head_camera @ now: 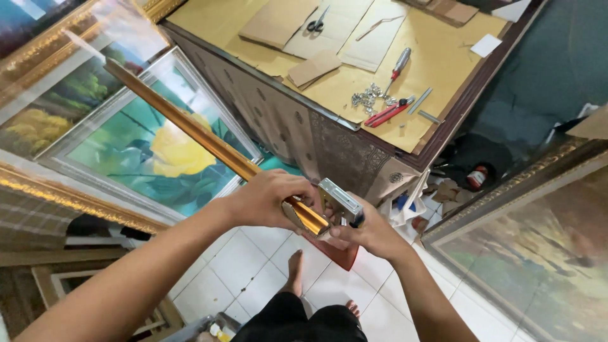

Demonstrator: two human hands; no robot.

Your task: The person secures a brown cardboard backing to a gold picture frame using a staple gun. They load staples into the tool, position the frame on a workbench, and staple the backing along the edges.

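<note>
While I look down past my knees, my left hand is closed around the near end of a long gold frame moulding, fingers wrapped over the top of it. That strip runs away from me up to the left, slanting across a framed painting of a yellow rose that leans against the other pictures there. My right hand is shut on a metal staple gun, its silvery body tilted and pressed right against the cut end of the moulding, so both hands meet at that end above the white floor tiles. My bare feet show below, between my arms.

Beyond my hands stands a worktable covered in brown cardboard sheets. On it lie scissors near the far edge, a red-handled screwdriver, a heap of small metal hangers, and red-handled pliers just beside that heap. A patterned cloth hangs down the table's side. To my right, a large landscape painting in a dark gilded frame rests on the floor, and a small red can sits in the clutter under the table.
</note>
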